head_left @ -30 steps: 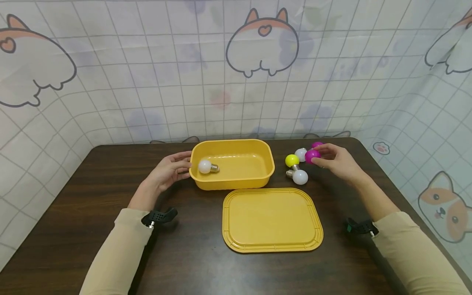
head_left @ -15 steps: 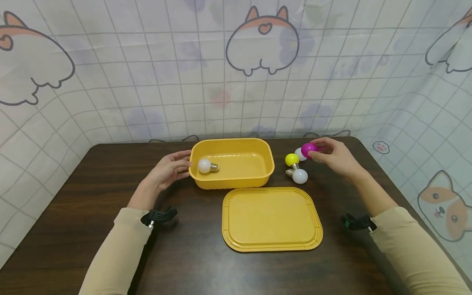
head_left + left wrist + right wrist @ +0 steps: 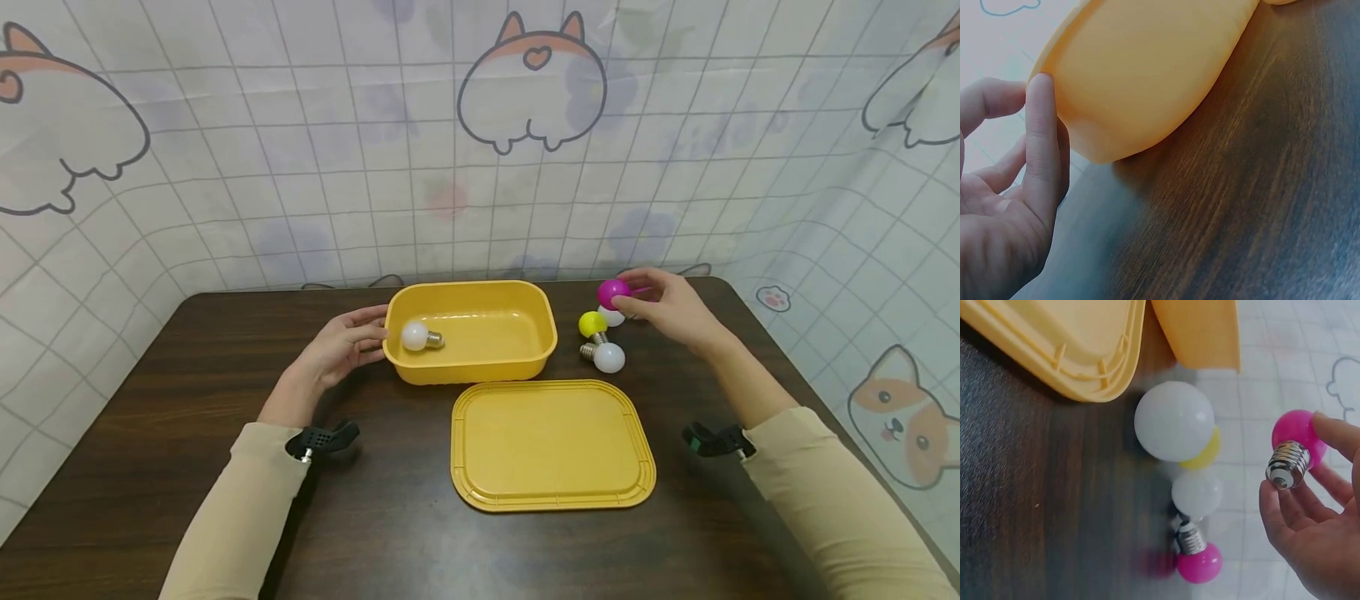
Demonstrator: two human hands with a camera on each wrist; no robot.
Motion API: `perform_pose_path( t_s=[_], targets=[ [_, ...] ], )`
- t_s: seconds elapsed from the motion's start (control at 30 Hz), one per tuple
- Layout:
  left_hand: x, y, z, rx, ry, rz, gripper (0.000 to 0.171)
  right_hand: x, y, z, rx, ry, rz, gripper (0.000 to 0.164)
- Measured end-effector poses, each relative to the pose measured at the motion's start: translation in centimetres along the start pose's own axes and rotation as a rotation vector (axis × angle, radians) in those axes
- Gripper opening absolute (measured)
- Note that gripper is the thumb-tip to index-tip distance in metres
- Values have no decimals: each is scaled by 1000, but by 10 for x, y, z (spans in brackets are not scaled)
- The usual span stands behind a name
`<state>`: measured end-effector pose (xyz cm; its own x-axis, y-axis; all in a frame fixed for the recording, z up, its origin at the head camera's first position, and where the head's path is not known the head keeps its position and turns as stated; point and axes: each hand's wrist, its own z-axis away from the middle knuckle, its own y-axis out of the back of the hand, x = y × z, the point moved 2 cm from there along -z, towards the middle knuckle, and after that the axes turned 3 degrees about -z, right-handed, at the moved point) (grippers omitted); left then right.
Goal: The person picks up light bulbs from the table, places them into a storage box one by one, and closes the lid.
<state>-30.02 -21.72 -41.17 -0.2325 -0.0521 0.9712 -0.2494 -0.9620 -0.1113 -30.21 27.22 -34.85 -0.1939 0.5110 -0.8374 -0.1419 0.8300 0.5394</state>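
Note:
My right hand (image 3: 667, 304) pinches a magenta light bulb (image 3: 613, 293) between thumb and fingers, held above the others; its silver screw base (image 3: 1288, 464) shows in the right wrist view. Below it lie a white bulb (image 3: 611, 316), a yellow bulb (image 3: 592, 324) and another white bulb (image 3: 609, 357). A second magenta bulb (image 3: 1199, 562) lies on the table, mostly hidden by the hand in the head view. My left hand (image 3: 336, 350) touches the left end of the yellow tub (image 3: 472, 372), fingertips at its rim. Inside the tub is one white bulb (image 3: 415, 336).
A flat yellow lid (image 3: 553, 446) lies on the dark wooden table (image 3: 390, 500) in front of the tub. Patterned white cloth (image 3: 420, 167) hangs behind the table and along its sides.
My right hand has lifted the magenta bulb from the group and moved it up and leftward, over the white bulb. The left hand stays at the tub.

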Motion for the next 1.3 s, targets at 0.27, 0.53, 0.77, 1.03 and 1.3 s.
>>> perform_pose_path(
  t_s=[0.27, 0.53, 0.77, 1.03, 1.3],
  targets=[
    [1, -1, 0, -1, 5, 8, 64, -16, -9, -6, -21, 23, 44, 58],
    [0, -1, 0, -1, 11, 26, 65, -27, -20, -16, -40, 78, 48, 53],
    [-1, -1, 0, 4, 9, 40, 63, -32, -27, -20, -58, 95, 38, 47],
    [-1, -1, -2, 3, 14, 42, 65, -40, -37, -23, -83, 106, 18, 49],
    [-2, 0, -2, 2, 8, 42, 64, -53, -47, -34, -106, 129, 20, 49]
  ],
)
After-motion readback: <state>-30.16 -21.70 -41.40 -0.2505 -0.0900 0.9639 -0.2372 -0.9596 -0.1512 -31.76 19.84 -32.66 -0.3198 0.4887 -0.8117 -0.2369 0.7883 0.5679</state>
